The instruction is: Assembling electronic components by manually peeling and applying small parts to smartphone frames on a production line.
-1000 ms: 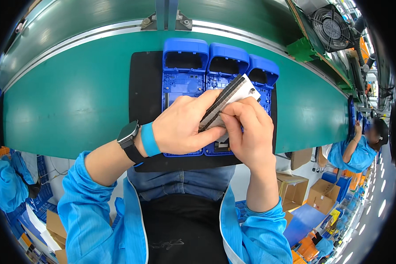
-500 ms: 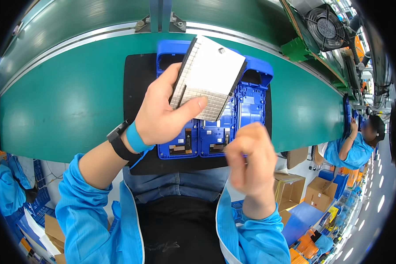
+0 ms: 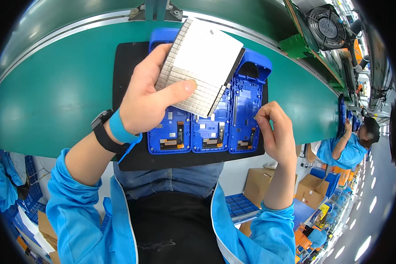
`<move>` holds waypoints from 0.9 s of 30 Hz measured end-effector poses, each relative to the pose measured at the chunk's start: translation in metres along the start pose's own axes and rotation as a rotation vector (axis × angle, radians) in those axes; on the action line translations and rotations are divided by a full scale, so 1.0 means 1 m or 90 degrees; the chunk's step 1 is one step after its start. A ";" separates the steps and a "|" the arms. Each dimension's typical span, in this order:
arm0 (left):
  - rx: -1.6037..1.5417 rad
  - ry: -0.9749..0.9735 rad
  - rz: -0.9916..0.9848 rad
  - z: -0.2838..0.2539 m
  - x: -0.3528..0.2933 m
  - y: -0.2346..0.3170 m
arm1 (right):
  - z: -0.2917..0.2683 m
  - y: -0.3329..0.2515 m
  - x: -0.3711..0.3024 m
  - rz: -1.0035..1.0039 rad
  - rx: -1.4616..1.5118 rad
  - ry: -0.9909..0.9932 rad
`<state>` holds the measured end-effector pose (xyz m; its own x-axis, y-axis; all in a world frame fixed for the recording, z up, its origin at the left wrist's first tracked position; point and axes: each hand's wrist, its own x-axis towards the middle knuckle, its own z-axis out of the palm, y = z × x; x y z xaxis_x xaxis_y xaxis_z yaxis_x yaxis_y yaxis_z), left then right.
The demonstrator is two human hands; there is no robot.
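Observation:
My left hand (image 3: 147, 94) grips a thick white sheet or stack (image 3: 209, 48) whose lower part and left edge carry rows of small silver-grey square pads (image 3: 198, 97). Its thumb presses on the pads. Below it, three blue plastic housings (image 3: 244, 108) lie side by side, open side up, with small dark and orange flat parts (image 3: 213, 143) near their lower ends; the sheet hides part of them. My right hand (image 3: 277, 130) is just right of the rightmost housing, thumb and forefinger pinched together. A tiny light speck shows at those fingertips, too small to name.
Under the housings is a black mat (image 3: 132, 163) on a green worktop (image 3: 44, 97). A metal rail and upright bracket (image 3: 174, 15) run behind. At the far right stand a fan (image 3: 325, 28) and a co-worker (image 3: 343, 149). Cardboard boxes (image 3: 312, 191) sit at lower right.
My right hand has moved right and up from the lower front of the housings, its fingers now pinched beside the right housing. The left hand and sheet appear slightly higher and further left.

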<state>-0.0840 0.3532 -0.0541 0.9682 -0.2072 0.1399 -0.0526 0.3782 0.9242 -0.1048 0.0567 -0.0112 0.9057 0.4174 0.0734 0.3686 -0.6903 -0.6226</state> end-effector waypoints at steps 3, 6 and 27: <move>0.017 -0.010 0.012 -0.001 -0.001 -0.001 | -0.003 0.007 -0.001 0.007 -0.022 -0.030; 0.030 -0.015 0.026 -0.001 -0.001 -0.002 | -0.002 0.008 -0.001 0.020 -0.023 -0.061; -0.037 -0.016 0.000 0.003 -0.001 0.000 | 0.004 -0.006 0.011 -0.087 -0.127 -0.239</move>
<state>-0.0859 0.3506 -0.0532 0.9618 -0.2291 0.1500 -0.0382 0.4303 0.9019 -0.0976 0.0677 -0.0097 0.7208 0.6727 -0.1671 0.5457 -0.6994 -0.4616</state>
